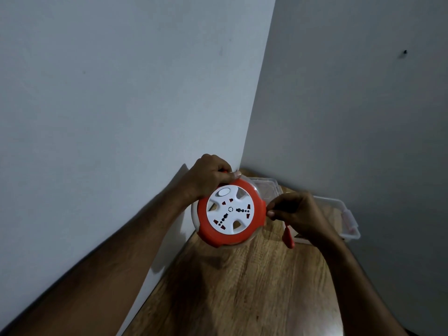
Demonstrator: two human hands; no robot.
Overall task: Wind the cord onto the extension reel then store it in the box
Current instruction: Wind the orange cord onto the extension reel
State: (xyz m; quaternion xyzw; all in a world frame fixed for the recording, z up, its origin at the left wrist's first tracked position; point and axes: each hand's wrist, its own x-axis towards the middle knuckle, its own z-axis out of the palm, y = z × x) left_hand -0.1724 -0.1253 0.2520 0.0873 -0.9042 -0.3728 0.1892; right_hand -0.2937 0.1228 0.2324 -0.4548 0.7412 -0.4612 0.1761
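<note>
Fingers (pixel 272 212) pinching cord (pixel 286 223) beside reel (pixel 230 212)

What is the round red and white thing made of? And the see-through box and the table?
The reel looks like hard, smooth plastic: evenly coloured red rim, white moulded face with socket holes. The box seems clear plastic, since the table shows through its walls. The table looks like wood or a wood-look coating: brown grain lines, a slight sheen.
</note>
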